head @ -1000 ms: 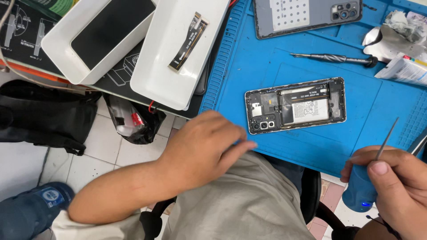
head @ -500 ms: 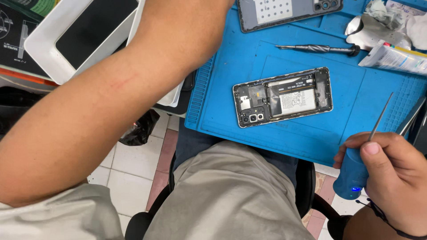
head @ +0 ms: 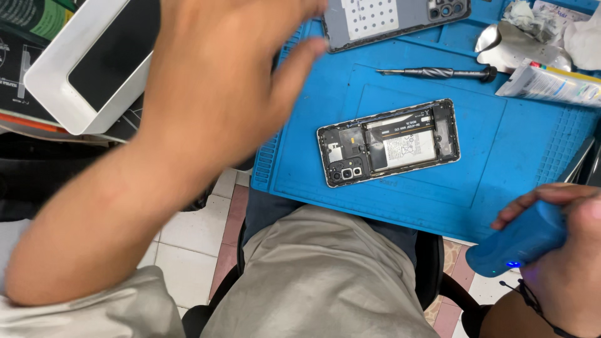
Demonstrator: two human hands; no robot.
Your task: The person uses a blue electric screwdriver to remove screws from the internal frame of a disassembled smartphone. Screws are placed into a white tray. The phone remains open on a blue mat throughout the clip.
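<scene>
Boxes, tube and sticker on your desk

Your white box [head: 87, 75] sits top left, a white tube [head: 551, 84] lies top right, and a white sticker [head: 405, 150] sits inside the open phone [head: 388, 143].

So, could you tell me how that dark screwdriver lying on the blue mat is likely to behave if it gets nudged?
The screwdriver looks round-bodied and lies flat on the blue mat, so it would probably roll rather than slide. Its knurled grip likely makes it easy to pinch. It appears to be stiff metal, and the thin tip seems the part most easily damaged.
</scene>
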